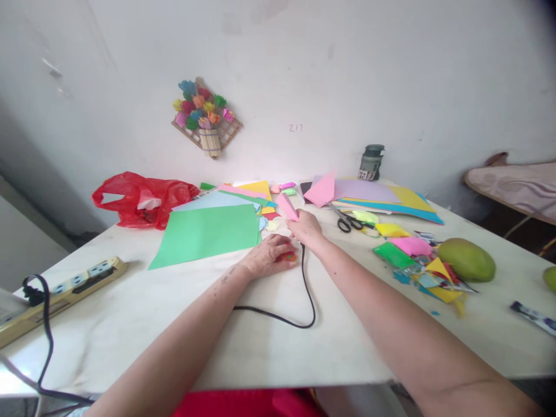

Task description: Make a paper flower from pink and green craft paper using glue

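Note:
My right hand (306,227) pinches a folded piece of pink paper (287,207), which points up and away from me. Close beside it, my left hand (273,255) rests low on the table, its fingers curled around a small orange and green thing (288,256) that is mostly hidden. A black cable (311,301) emerges just below my right hand and loops toward my left forearm; what it joins is covered. Small paper scraps (273,225) lie just beyond my hands. Black-handled scissors (345,222) lie to the right of my right hand.
Left stand a green sheet (208,234), a red plastic bag (143,200) and a power strip (82,289). At right are stacked coloured sheets (369,190), a bottle (371,162), colourful packets (410,246) and a green mango (467,259). A paper-flower ornament (204,113) hangs on the wall.

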Action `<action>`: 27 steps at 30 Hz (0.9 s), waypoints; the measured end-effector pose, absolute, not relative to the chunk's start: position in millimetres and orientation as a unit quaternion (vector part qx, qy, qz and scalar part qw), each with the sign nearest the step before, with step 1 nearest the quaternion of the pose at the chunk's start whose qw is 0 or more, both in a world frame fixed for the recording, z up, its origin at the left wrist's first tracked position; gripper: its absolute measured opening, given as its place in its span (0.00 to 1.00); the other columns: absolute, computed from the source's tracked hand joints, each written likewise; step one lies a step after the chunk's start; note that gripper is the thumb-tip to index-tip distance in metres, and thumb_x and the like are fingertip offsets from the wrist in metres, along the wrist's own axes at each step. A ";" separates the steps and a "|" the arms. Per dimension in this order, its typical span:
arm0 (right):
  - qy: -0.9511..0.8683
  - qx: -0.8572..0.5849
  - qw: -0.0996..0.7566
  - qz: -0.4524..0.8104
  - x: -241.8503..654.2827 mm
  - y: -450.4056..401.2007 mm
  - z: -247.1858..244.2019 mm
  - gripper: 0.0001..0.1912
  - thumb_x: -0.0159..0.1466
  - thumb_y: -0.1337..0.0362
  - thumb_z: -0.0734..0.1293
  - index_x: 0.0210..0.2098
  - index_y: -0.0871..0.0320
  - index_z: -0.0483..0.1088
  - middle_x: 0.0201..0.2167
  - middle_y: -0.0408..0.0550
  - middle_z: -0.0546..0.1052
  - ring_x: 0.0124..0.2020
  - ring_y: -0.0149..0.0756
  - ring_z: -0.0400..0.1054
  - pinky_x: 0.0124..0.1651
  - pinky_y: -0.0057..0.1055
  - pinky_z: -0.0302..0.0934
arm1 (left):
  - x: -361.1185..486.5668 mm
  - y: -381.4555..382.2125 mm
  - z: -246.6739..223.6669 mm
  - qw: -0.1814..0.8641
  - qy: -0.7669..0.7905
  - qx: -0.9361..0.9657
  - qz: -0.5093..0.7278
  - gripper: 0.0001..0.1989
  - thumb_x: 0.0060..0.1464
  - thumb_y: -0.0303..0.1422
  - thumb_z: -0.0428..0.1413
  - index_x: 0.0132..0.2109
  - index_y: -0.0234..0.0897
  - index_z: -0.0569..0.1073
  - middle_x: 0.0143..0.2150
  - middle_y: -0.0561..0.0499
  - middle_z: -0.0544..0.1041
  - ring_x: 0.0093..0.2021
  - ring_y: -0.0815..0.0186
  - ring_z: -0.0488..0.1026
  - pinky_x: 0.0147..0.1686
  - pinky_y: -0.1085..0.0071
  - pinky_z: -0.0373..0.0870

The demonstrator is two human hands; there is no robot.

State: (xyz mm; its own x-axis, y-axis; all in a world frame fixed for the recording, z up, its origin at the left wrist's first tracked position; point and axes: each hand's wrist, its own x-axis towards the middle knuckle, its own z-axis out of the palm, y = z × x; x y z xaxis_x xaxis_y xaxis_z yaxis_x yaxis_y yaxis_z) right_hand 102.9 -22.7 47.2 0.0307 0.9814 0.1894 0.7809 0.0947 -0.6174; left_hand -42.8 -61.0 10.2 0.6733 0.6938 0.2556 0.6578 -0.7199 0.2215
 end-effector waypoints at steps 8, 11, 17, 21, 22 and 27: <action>-0.667 -0.656 0.314 0.162 108.0 -13.0 40.2 0.15 0.56 0.62 0.59 0.41 0.56 0.69 0.37 0.49 0.76 0.37 0.37 0.71 0.33 0.26 0.62 | -35.9 -51.7 15.0 0.048 0.400 0.898 0.178 0.23 0.49 0.48 0.51 0.47 0.40 0.71 0.50 0.45 0.67 0.50 0.60 0.62 0.53 0.64 0.57; -0.661 -0.660 0.311 0.176 109.5 -13.4 42.0 0.15 0.57 0.63 0.59 0.42 0.57 0.69 0.38 0.49 0.76 0.37 0.36 0.71 0.34 0.27 0.62 | -35.1 -56.1 16.9 0.049 0.388 0.904 0.175 0.24 0.47 0.49 0.53 0.47 0.41 0.71 0.51 0.46 0.67 0.51 0.59 0.62 0.53 0.62 0.56; -0.657 -0.657 0.324 0.179 110.2 -13.7 42.1 0.14 0.57 0.63 0.59 0.41 0.57 0.69 0.37 0.49 0.76 0.36 0.36 0.71 0.35 0.28 0.63 | -36.2 -58.2 15.4 0.072 0.375 0.900 0.211 0.15 0.46 0.43 0.54 0.37 0.38 0.73 0.48 0.45 0.69 0.47 0.61 0.65 0.51 0.66 0.60; -0.658 -0.642 0.346 0.187 110.4 -11.9 38.9 0.13 0.56 0.62 0.59 0.40 0.57 0.68 0.32 0.47 0.76 0.33 0.35 0.71 0.34 0.28 0.62 | -41.9 -58.7 21.0 0.163 0.378 0.856 0.312 0.15 0.53 0.41 0.47 0.42 0.36 0.70 0.49 0.46 0.69 0.51 0.63 0.64 0.53 0.67 0.58; -0.659 -0.638 0.350 0.191 110.4 -11.7 38.3 0.13 0.56 0.62 0.59 0.40 0.57 0.68 0.30 0.47 0.76 0.32 0.35 0.71 0.34 0.28 0.62 | -43.3 -58.5 23.5 0.197 0.388 0.833 0.342 0.16 0.54 0.41 0.44 0.43 0.36 0.69 0.50 0.47 0.69 0.52 0.63 0.64 0.54 0.67 0.57; -0.657 -0.634 0.367 0.176 111.0 -11.3 37.2 0.14 0.55 0.61 0.60 0.39 0.56 0.68 0.33 0.47 0.76 0.33 0.36 0.70 0.33 0.28 0.62 | -48.2 -46.6 34.6 0.364 0.461 0.670 0.454 0.24 0.55 0.45 0.36 0.48 0.33 0.65 0.50 0.44 0.71 0.47 0.63 0.69 0.48 0.67 0.63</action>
